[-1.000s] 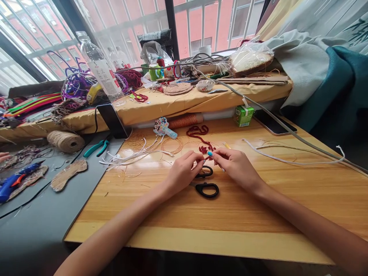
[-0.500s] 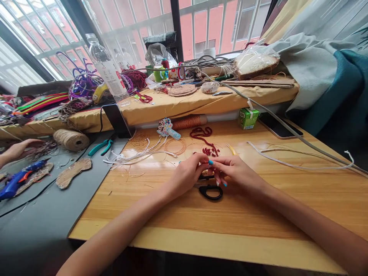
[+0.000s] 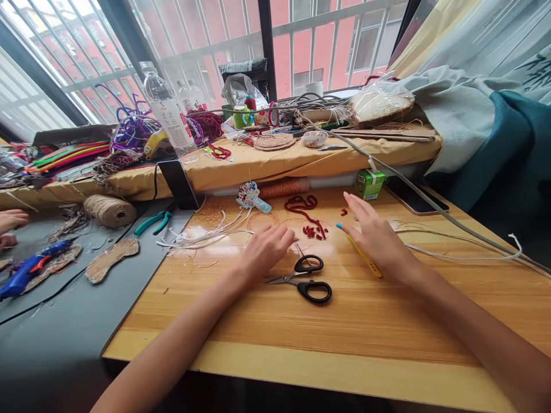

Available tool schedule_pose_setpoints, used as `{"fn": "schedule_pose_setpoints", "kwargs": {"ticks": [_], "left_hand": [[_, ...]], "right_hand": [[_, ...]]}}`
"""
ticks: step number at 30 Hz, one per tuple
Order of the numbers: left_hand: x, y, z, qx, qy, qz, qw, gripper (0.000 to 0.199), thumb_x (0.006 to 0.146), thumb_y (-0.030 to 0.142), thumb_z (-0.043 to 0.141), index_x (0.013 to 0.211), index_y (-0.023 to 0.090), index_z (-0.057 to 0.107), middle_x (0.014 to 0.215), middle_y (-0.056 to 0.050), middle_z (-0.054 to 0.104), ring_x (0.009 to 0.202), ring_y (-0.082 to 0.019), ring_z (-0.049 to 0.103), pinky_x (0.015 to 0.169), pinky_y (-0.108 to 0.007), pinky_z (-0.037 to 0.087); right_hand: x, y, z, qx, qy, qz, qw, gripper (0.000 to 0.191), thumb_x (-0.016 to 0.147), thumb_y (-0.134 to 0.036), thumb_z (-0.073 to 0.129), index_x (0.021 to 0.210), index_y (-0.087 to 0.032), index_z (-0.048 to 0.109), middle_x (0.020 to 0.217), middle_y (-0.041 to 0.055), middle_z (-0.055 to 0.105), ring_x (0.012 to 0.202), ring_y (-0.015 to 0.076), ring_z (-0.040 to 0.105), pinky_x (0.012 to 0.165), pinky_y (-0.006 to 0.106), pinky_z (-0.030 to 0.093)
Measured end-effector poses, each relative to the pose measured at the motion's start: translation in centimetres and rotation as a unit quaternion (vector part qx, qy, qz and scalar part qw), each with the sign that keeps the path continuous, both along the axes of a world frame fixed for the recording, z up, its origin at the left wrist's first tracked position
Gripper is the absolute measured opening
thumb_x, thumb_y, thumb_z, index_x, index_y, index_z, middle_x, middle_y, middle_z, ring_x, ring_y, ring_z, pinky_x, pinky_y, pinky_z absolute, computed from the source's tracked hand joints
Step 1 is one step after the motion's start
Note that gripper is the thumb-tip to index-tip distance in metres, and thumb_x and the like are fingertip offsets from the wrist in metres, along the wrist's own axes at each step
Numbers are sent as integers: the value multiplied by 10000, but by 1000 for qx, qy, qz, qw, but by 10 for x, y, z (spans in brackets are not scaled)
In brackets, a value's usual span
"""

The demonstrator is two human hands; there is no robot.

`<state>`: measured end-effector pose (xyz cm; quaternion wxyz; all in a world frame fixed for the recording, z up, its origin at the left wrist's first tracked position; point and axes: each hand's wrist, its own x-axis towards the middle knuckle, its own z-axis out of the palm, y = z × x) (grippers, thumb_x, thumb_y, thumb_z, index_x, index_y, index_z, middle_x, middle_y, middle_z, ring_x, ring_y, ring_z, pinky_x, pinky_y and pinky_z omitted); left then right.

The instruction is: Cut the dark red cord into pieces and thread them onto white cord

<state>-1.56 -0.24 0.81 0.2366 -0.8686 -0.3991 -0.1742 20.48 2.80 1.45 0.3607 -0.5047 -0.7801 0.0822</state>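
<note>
While your right hand (image 3: 379,241) hovers flat and open over the wooden table (image 3: 387,321), fingers spread and gripping nothing, the small heap of red cord pieces (image 3: 310,231) lies just to its left, between your two hands. A yellow strip (image 3: 365,259) lies partly under that palm, its long axis running from near your fingertips back toward your wrist; whether the palm touches it, you cannot tell. Your left hand (image 3: 266,249) rests loosely curled on the table, also holding nothing, with its fingertips just beside the near loop of the black-handled scissors (image 3: 307,276). The scissors lie open, blades pointing left toward your left wrist, handles toward the right. So the left hand is nearer the scissors, and both hands stand about equally near the red pieces. Behind those, a longer red cord (image 3: 301,203) curls toward the green carton (image 3: 370,182).
</note>
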Motion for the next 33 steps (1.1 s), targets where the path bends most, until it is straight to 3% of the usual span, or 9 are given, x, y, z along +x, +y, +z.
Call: {"fn": "schedule_pose_setpoints", "kwargs": {"ticks": [4,8,12,14,18,21,23,26,33], "left_hand": [[-10,9,-4,-98,-62,91,989,165,816,149,385,898,158,527,804,-40,529,699,-139,501,607,-239,376],[-12,13,-7,-173,-101,45,979,343,795,130,399,1118,232,459,943,-37,495,757,-122,511,658,-235,409],[-8,12,-9,-183,-100,26,978,256,804,197,420,1035,244,520,964,-33,477,764,-120,511,660,-239,415],[-7,12,-9,-173,-93,32,980,185,806,220,424,934,211,557,964,-39,486,745,-121,511,635,-237,411],[-5,10,-4,-136,-119,23,983,190,835,246,378,863,155,543,873,-46,545,723,-126,514,639,-241,404],[-2,6,1,-97,-162,-16,982,197,845,254,365,843,141,525,767,-39,563,706,-124,515,644,-235,406],[2,2,3,-71,-190,-52,978,166,836,247,391,855,138,514,770,-45,573,710,-122,521,643,-228,414],[8,-4,6,-50,-227,-96,968,131,824,212,422,909,141,492,811,-52,590,734,-112,540,641,-213,427],[12,-12,9,-16,-280,-145,949,123,807,152,444,929,149,466,782,-38,615,700,-88,567,617,-187,437]], "right_hand": [[3,2,-5,63,-88,22,994,362,817,-184,351,1148,-120,482,1176,131,486,1096,241,428,907,401,351],[-12,-17,0,26,-90,81,992,252,838,-250,385,880,-152,613,871,94,610,870,210,533,776,350,413],[-26,-34,-1,-71,-86,221,969,202,811,-287,464,935,-194,593,851,52,573,790,153,527,715,280,417],[-29,-36,-4,-89,-95,237,963,181,814,-301,460,849,-195,602,795,38,551,742,144,519,684,273,412],[-28,-34,-5,-58,-70,176,980,245,823,-323,435,669,-176,557,756,35,521,716,144,500,662,273,396],[-27,-34,-2,-7,-25,94,995,169,802,-334,471,811,-174,527,799,41,515,734,156,492,658,272,392],[-26,-35,0,38,-10,53,998,276,793,-352,483,984,-153,487,834,58,503,738,163,486,653,273,390],[-26,-38,2,134,-69,41,988,372,808,-361,454,1109,-145,480,822,75,490,743,183,469,674,297,366],[-25,-44,9,271,-165,25,948,225,823,-276,449,840,-193,658,659,52,483,682,169,450,664,312,289]]}}
